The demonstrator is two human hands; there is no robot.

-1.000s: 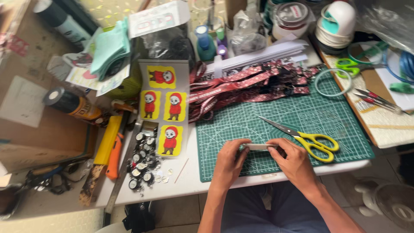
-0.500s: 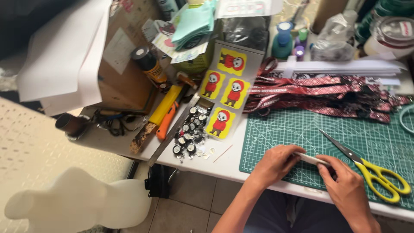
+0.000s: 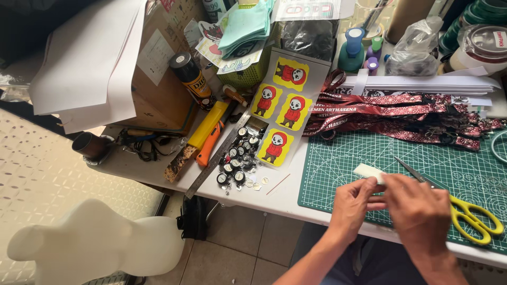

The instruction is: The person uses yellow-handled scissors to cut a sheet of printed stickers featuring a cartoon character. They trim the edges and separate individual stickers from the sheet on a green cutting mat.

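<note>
- Green cutting mat (image 3: pixel 369 158) covers our cluttered table.
- Our left hand (image 3: pixel 353 203) and right hand (image 3: pixel 417 208) pinch a small white strip (image 3: pixel 368 171) together.
- Yellow scissors (image 3: pixel 465 214) lie just beside.

White bench (image 3: pixel 296 198) seen w/ beige tiled floor (image 3: pixel 232 248) below; patterned mat (image 3: pixel 63 163) at left, lit evenly.

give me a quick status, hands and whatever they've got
Left hand and right hand both pinch a small white strip over the green cutting mat. Yellow scissors lie just right of the hands. Red lanyards piled behind, apart.
</note>
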